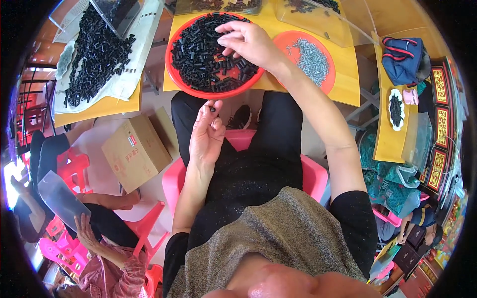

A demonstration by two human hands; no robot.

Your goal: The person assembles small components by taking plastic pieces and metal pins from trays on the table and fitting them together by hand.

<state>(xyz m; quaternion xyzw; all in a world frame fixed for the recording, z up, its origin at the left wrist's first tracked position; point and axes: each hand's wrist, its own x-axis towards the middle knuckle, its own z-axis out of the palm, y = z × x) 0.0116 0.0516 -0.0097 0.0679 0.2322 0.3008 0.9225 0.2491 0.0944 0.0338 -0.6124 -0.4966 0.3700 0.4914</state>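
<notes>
My left hand [206,133] is raised near the front rim of a red basin [218,94], palm turned up. Thumb and fingertips pinch a small black tubular piece [213,109], its round end showing. Over the basin hovers my right hand [248,43], with fingers bent but apart and no piece visible in them. Short black tubes [196,57] fill most of the basin, and its red bottom shows through in places. Right of it, partly behind my right forearm, lies an orange plate [284,40] holding many small silvery screw-like pieces [312,62].
Clear plastic bins [318,22] stand along the far table edge. On the left table, more black tubes [94,59] are heaped on white cloth. A cardboard box [135,154] sits lower left, near a person holding a translucent sheet [62,201]. A blue bag [401,59] rests far right.
</notes>
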